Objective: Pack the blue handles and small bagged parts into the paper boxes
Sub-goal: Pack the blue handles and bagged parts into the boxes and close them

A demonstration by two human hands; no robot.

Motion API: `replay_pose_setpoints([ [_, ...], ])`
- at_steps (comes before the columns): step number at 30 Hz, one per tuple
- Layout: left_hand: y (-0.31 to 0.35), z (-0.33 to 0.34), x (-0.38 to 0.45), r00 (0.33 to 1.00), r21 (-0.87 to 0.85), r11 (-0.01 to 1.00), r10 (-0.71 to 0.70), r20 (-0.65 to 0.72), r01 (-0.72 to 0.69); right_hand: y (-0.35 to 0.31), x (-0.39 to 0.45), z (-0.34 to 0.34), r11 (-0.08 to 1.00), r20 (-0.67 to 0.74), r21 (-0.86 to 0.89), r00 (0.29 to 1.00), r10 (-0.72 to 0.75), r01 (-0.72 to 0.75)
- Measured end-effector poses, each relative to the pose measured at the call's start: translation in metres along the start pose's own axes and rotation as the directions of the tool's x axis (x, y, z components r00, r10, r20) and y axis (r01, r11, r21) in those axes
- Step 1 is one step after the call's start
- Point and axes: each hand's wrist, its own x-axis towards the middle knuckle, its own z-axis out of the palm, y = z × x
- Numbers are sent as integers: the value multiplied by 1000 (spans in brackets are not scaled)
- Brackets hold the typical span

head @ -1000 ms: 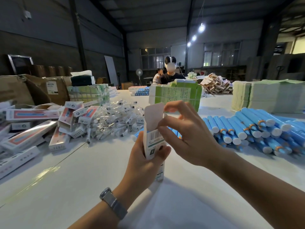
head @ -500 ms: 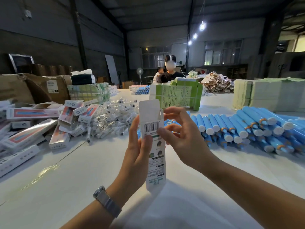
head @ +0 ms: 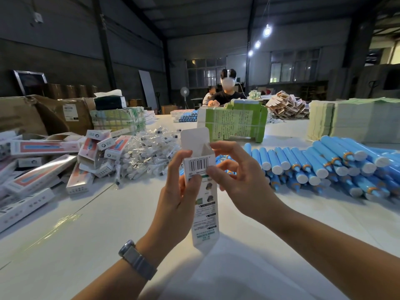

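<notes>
You held the box (head: 202,187) upright above the near middle of the bench (head: 86,234), your left hand (head: 177,191) curled round its left side with the thumb on the front panel. Your right hand (head: 236,174) pinched its upper right edge by the barcode, thumb in front, the other fingers curled behind. The top flap stood up and the mouth looked open, though the inside was hard to see. This was the opening step, with nothing yet loaded. Next you needed a free right hand for a handle (head: 324,163) from the pile along the right edge, then a bagged part (head: 149,156) from the heap toward the left.
</notes>
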Motion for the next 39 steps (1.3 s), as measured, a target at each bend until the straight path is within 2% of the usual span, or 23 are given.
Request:
replay_pose_setpoints([
  [10, 4, 2, 0, 1000, -44, 999, -26, -4, 26, -4, 2, -6, 999, 34, -46, 999, 4, -2],
  [18, 8, 2, 4, 999, -142, 989, -32, 24, 35, -7, 7, -9, 995, 20, 98, 1000, -16, 14],
  [21, 9, 3, 2, 999, -148, 988, -29, 41, 35, -8, 8, -9, 994, 21, 103, 999, -30, 28],
  [24, 9, 5, 2, 998, -231, 972, -41, 43, 50, -9, 9, -12, 994, 43, 97, 998, -44, 40],
  [27, 8, 4, 3, 996, -272, 959, -71, 51, 83, -11, 9, -16, 999, 55, 5, 998, -32, 32],
  [32, 5, 0, 3, 997, -175, 983, -47, 61, 57, -15, 7, -14, 980, 83, -175, 993, -79, 92],
  [39, 6, -2, 4, 999, -168, 986, 14, 33, -8, -18, 5, -12, 972, 102, -204, 990, -98, 118],
])
